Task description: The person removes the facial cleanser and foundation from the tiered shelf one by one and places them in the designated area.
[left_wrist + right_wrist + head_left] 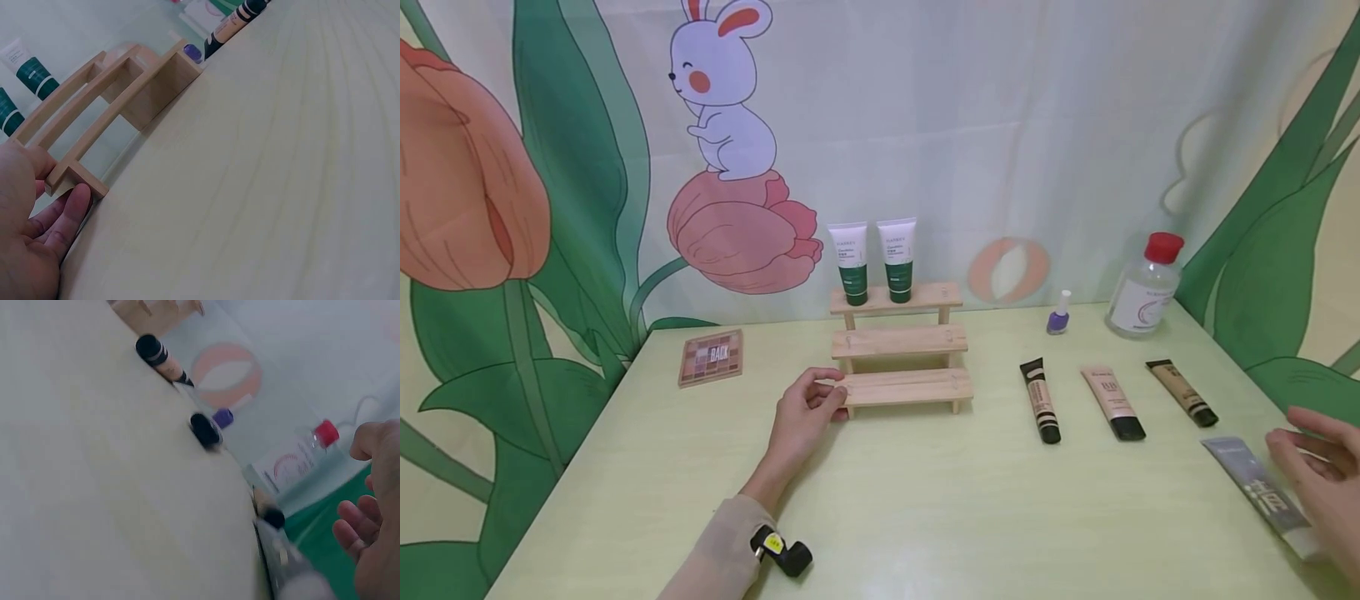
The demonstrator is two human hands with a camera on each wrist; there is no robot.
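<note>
My left hand (805, 410) grips the left end of the lowest shelf of a three-step wooden stand (902, 386). In the left wrist view the thumb and fingers (76, 206) close around that shelf's end and leg. Two white-and-green tubes (853, 265) stand upright side by side on the top shelf. At the right edge my right hand (1318, 475) hovers beside a grey tube (1255, 487) lying on the table, its fingers loosely bent with nothing between them. The right wrist view shows the grey tube (284, 565) blurred, left of the hand.
Three beige tubes with black caps lie right of the stand, among them a BB cream tube (1112, 402). Behind them stand a purple nail polish bottle (1057, 322) and a clear bottle with a red cap (1142, 296). An eyeshadow palette (711, 358) lies at the left.
</note>
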